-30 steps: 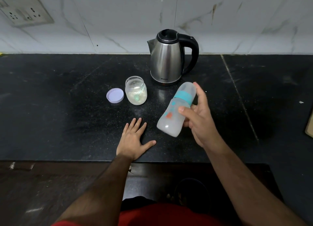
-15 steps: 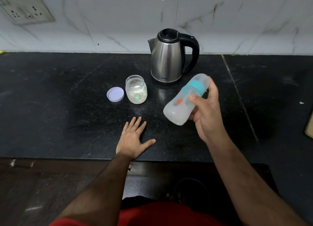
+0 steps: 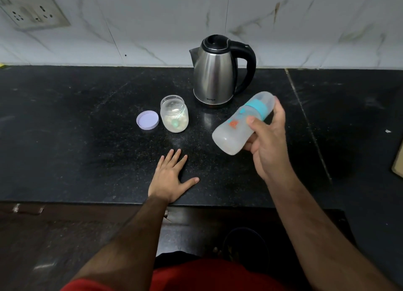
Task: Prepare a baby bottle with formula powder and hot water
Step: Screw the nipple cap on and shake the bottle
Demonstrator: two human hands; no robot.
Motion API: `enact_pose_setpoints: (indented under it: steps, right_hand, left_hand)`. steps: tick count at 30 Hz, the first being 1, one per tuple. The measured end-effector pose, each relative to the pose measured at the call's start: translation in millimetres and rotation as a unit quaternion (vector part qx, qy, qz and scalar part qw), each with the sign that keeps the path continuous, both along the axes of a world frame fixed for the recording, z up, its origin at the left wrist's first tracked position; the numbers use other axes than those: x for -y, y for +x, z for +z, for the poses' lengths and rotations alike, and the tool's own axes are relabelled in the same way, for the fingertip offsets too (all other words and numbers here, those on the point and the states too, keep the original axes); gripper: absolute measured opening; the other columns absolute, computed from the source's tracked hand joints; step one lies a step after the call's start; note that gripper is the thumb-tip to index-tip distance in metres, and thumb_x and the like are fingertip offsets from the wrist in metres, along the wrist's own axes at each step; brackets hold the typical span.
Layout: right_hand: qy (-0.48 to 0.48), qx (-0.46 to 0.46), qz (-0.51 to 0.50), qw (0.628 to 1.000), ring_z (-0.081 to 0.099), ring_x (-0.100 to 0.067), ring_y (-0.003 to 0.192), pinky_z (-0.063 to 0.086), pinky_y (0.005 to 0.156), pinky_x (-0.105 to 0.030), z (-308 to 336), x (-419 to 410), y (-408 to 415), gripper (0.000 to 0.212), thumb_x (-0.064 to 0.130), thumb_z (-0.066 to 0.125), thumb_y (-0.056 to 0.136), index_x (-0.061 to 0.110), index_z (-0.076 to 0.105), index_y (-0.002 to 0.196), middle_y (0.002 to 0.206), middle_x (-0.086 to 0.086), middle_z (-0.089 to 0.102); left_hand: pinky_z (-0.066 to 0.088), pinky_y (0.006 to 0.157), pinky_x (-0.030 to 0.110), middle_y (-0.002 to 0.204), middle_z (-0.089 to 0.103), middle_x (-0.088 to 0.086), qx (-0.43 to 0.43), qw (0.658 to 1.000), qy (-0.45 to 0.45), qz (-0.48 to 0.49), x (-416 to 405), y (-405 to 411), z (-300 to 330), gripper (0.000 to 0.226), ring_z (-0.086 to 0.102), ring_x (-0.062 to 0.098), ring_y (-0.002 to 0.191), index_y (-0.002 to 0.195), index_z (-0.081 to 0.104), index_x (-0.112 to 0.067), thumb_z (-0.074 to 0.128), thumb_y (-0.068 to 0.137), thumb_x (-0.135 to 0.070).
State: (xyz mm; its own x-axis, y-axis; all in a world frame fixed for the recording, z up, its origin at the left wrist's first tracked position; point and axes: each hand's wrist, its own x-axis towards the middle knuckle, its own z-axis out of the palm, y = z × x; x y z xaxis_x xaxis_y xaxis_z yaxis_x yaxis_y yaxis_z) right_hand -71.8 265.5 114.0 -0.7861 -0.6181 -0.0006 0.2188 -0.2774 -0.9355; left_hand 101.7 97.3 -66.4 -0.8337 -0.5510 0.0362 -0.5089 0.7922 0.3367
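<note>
One baby bottle [image 3: 237, 127] is up in the air over the black countertop [image 3: 65, 127], tilted hard so the teal-collared capped end points up and away toward the wall and the base points down to the left. It looks cloudy inside, with an orange print on the side. Right hand [image 3: 267, 142] has it, thumb curled across the front of the body and fingers wrapped round the back, one reaching up by the cap. Left hand [image 3: 172, 177] is just lying flat on the counter near the front edge, fingers straight and a bit spread, holding nothing. Just behind that hand there's the open formula jar [image 3: 174, 114] standing upright with pale powder and a green scoop in it, and its lilac lid [image 3: 147, 119] lies right beside it on the left. Steel kettle [image 3: 218, 73] with a black handle sits behind, near the marble wall [image 3: 305, 25]. Socket plate [image 3: 30, 9] is up top left.
</note>
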Motion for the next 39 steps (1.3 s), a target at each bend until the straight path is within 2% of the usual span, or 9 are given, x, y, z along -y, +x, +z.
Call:
enact_pose_setpoints:
  steps: [3, 7, 13, 15, 19, 25, 31, 36, 39]
  right_hand:
    - [0.026, -0.002, 0.036, 0.999, 0.072, -0.019, 0.096, 0.059, 0.069, -0.038, -6, -3, 7, 0.082, 0.018, 0.063, 0.085, 0.032, 0.019, 0.152, 0.100, 0.013, 0.074]
    - [0.056, -0.022, 0.115, 0.992, 0.071, -0.017, 0.098, 0.059, 0.070, -0.034, -12, -8, 14, 0.081, 0.016, 0.065, 0.082, 0.035, 0.024, 0.149, 0.107, 0.009, 0.072]
    - [0.006, -0.001, 0.015, 1.000, 0.073, -0.019, 0.094, 0.059, 0.070, -0.039, -1, -2, 2, 0.079, 0.018, 0.062, 0.085, 0.030, 0.021, 0.151, 0.100, 0.011, 0.073]
    - [0.017, -0.008, 0.045, 0.999, 0.072, -0.018, 0.095, 0.059, 0.070, -0.038, -3, -3, 6, 0.081, 0.017, 0.062, 0.085, 0.030, 0.018, 0.152, 0.099, 0.014, 0.074]
    - [0.044, -0.023, 0.128, 0.991, 0.071, -0.019, 0.099, 0.059, 0.071, -0.035, -7, -6, 14, 0.081, 0.014, 0.065, 0.083, 0.035, 0.023, 0.150, 0.109, 0.005, 0.072]
    - [0.003, 0.008, 0.014, 1.000, 0.073, -0.020, 0.095, 0.059, 0.070, -0.040, 0, 2, -2, 0.079, 0.020, 0.064, 0.084, 0.032, 0.023, 0.150, 0.101, 0.011, 0.072]
    - [0.030, -0.020, 0.137, 0.990, 0.071, -0.018, 0.096, 0.058, 0.070, -0.035, -8, -2, 15, 0.078, 0.017, 0.069, 0.080, 0.039, 0.030, 0.144, 0.106, 0.005, 0.072]
    - [-0.025, 0.019, 0.032, 0.999, 0.071, -0.018, 0.095, 0.059, 0.073, -0.041, 3, 1, 4, 0.078, 0.015, 0.064, 0.082, 0.027, 0.026, 0.150, 0.111, 0.001, 0.067]
    - [-0.015, 0.018, 0.033, 0.999, 0.071, -0.019, 0.095, 0.059, 0.073, -0.043, 0, 1, 7, 0.080, 0.016, 0.063, 0.083, 0.028, 0.024, 0.151, 0.103, 0.005, 0.071]
  left_hand:
    - [0.003, 0.126, 0.040, 0.165, 0.022, -0.001, 0.001, 1.000, -0.001, 0.001, 0, 0, -1, 0.094, 0.007, 0.015, 0.154, 0.152, 0.037, -0.025, 0.037, 0.080, -0.085]
    - [0.001, 0.125, 0.039, 0.165, 0.021, -0.002, 0.009, 1.000, -0.004, 0.001, 1, 0, -2, 0.095, 0.006, 0.014, 0.154, 0.153, 0.035, -0.026, 0.034, 0.080, -0.086]
    - [-0.001, 0.125, 0.036, 0.165, 0.021, -0.002, 0.005, 1.000, -0.006, 0.001, 1, 0, -1, 0.094, 0.006, 0.014, 0.154, 0.153, 0.036, -0.026, 0.035, 0.080, -0.086]
    - [-0.001, 0.125, 0.036, 0.165, 0.020, -0.002, 0.008, 1.000, -0.005, 0.001, 1, 0, -1, 0.093, 0.006, 0.014, 0.154, 0.153, 0.035, -0.027, 0.036, 0.080, -0.085]
    - [-0.001, 0.125, 0.037, 0.165, 0.020, -0.002, 0.012, 1.000, -0.001, 0.000, 1, 0, 0, 0.093, 0.005, 0.014, 0.154, 0.154, 0.034, -0.028, 0.036, 0.080, -0.085]
    - [-0.003, 0.124, 0.035, 0.165, 0.019, -0.003, 0.006, 1.000, -0.001, 0.001, 0, 0, 0, 0.093, 0.005, 0.013, 0.154, 0.153, 0.035, -0.026, 0.037, 0.081, -0.085]
    - [0.000, 0.126, 0.037, 0.166, 0.018, -0.003, 0.016, 1.000, -0.002, 0.000, 1, 0, 0, 0.092, 0.003, 0.013, 0.154, 0.153, 0.035, -0.030, 0.034, 0.080, -0.085]
    - [-0.003, 0.125, 0.035, 0.165, 0.020, -0.003, 0.007, 1.000, -0.004, 0.003, 1, 0, -1, 0.092, 0.005, 0.013, 0.154, 0.153, 0.035, -0.026, 0.037, 0.081, -0.084]
    - [-0.002, 0.125, 0.036, 0.165, 0.020, -0.003, 0.007, 1.000, -0.006, 0.003, 0, 0, -1, 0.092, 0.005, 0.013, 0.154, 0.153, 0.035, -0.026, 0.037, 0.081, -0.084]
